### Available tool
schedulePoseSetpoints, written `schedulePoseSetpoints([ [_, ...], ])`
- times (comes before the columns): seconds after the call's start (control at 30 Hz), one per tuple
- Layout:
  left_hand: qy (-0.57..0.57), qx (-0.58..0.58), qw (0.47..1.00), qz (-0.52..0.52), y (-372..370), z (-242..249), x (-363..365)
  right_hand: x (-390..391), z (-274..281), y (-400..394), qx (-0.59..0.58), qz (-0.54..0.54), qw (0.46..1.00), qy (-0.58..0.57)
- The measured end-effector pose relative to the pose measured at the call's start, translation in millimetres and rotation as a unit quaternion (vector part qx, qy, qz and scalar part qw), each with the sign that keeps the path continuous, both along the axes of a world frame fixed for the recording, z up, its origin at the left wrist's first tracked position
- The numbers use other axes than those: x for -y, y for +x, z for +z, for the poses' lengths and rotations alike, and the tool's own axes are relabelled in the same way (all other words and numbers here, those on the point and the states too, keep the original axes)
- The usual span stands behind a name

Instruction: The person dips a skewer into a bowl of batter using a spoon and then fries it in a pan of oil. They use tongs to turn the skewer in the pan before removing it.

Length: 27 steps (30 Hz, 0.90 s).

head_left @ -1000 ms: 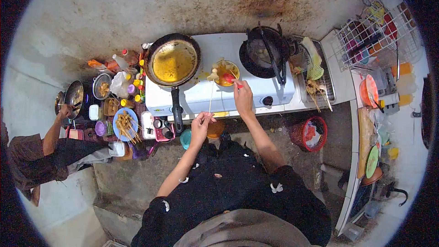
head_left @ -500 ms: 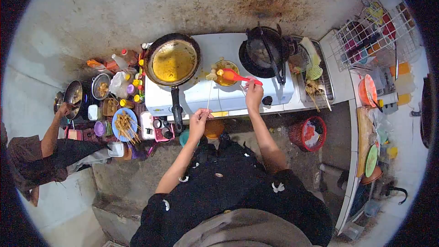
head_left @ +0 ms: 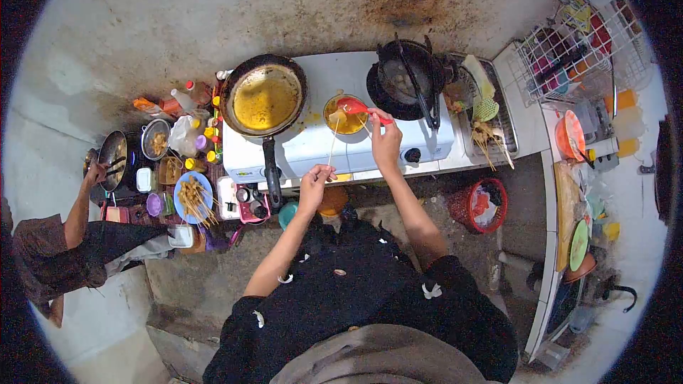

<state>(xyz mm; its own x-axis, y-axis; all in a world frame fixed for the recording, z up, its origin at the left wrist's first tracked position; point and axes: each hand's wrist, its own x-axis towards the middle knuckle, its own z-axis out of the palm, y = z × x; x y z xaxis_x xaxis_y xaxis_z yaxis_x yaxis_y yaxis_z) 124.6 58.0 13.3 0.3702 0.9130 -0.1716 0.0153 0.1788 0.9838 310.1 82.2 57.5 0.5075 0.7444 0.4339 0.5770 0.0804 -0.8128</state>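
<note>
My left hand point(head_left: 315, 183) is closed around the lower end of a thin skewer point(head_left: 332, 146). Pale pieces of food at the skewer's far end are over a small bowl point(head_left: 346, 130) of yellow liquid on the white stove point(head_left: 313, 142). In my right hand point(head_left: 385, 139) is a red spoon point(head_left: 353, 106), its rounded head against or just above the skewered food; exact contact is hard to see. Another thin stick point(head_left: 366, 125) leans from the bowl towards my right hand.
A frying pan point(head_left: 265, 99) with yellow oil stands on the left burner, a dark wok point(head_left: 404, 80) on the right. Skewers fill a blue plate point(head_left: 186, 190); more skewers point(head_left: 484, 141) lie by the tray at right. At far left, a person's hand point(head_left: 96, 172) works at another pan point(head_left: 114, 153).
The skewer's food end has moved right, from the bowl's left edge to over the bowl. My right hand and the red spoon have shifted left. The view has shifted slightly.
</note>
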Motion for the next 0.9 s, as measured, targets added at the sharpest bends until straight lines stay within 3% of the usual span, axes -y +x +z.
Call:
schedulePoseSetpoints([
  [0.27,-0.002,-0.009,1.000,0.001,0.5,-5.8,-1.5,5.5,15.9,-3.7,-0.031,0.035,0.999,-0.013],
  [0.43,-0.024,-0.034,0.999,-0.003,3.1,-2.0,-0.1,-3.2,7.1,-2.0,0.041,0.088,0.995,0.014],
  [0.7,-0.056,0.000,0.998,-0.007,0.9,-18.2,-1.5,-2.1,4.3,4.9,-0.020,0.019,1.000,0.003],
  [0.77,-0.057,0.003,0.998,-0.008,0.2,-20.5,-1.5,0.8,-4.1,4.9,0.063,0.031,0.997,-0.008],
  [0.9,-0.031,-0.002,1.000,-0.003,0.4,-16.4,-1.2,2.1,-15.2,-3.8,0.121,0.065,0.989,-0.057],
])
